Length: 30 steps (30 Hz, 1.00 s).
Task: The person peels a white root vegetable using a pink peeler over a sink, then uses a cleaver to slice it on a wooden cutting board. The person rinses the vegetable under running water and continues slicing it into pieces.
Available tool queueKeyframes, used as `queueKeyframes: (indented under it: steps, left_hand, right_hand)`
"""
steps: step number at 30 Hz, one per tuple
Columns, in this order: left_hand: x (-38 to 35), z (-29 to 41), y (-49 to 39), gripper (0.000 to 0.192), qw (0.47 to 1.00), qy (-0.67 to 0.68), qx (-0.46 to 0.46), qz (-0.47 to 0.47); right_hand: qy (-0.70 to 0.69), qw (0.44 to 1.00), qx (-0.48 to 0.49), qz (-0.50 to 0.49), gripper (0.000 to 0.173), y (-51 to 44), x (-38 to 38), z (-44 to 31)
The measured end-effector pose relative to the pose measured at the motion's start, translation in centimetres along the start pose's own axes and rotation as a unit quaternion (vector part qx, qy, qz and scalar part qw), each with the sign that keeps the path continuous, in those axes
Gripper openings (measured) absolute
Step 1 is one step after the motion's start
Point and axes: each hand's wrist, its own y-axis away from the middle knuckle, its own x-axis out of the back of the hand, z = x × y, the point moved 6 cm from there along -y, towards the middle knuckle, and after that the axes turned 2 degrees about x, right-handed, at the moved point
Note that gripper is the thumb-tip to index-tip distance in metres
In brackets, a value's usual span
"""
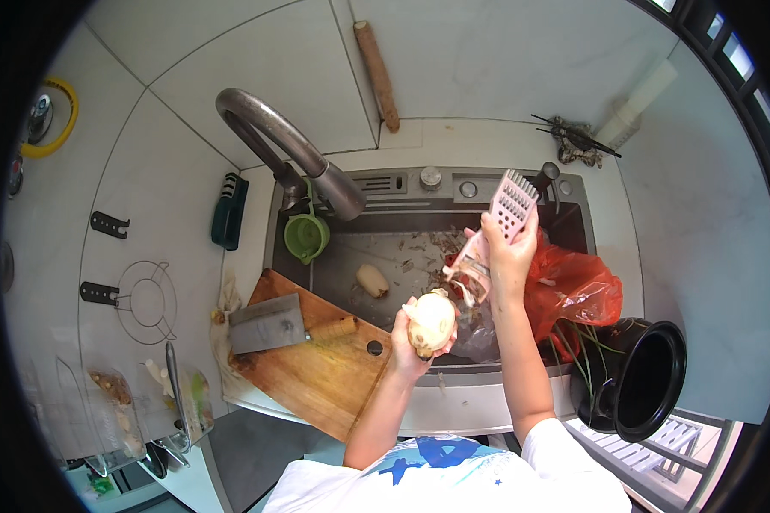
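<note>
My left hand (403, 343) holds a pale, mostly peeled root vegetable (432, 320), which looks like a lotus root segment, over the sink's front edge. Its dark tip points towards me and a strip of skin hangs loose at its upper left. Higher and to the right, my right hand (514, 253) grips a pink plastic peeler with a grater panel (511, 204). The peeler's blade end points down and left, apart from the root, with peel caught on it. A second pale segment (373, 281) lies in the steel sink (350, 247), among brown peelings (414, 247).
A wooden cutting board (333, 378) bridges the sink's left front corner, bearing a cleaver (269, 324). The faucet (340, 189) arches above a green strainer (307, 237). At right are a red plastic bag (577, 285) and a black pot (648, 378). A brown stick (377, 77) leans behind.
</note>
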Motion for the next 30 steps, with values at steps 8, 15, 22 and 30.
queueKeyframes:
  steps: [8, 15, 22, 30]
  left_hand:
    - [-0.2, 0.2, -0.3, 0.066, 0.999, 0.002, 0.033, -0.005]
    - [2.5, -0.1, -1.2, 0.071, 0.980, 0.189, 0.053, -0.015]
    - [6.9, 4.8, 5.8, 0.051, 0.996, 0.018, -0.053, 0.076]
    - [10.9, 12.4, 17.7, 0.059, 0.946, -0.210, -0.125, 0.213]
  right_hand:
    - [0.194, 0.966, 0.161, 0.059, 0.092, -2.4, 3.3, 2.8]
    - [0.595, 0.772, 0.129, -0.183, 0.099, 0.6, 8.2, 16.7]
    - [0.551, 0.750, 0.150, -0.334, 0.066, 7.1, -2.4, 13.5]
    - [0.489, 0.455, 0.360, -0.652, 0.090, 20.8, -13.9, 15.4]
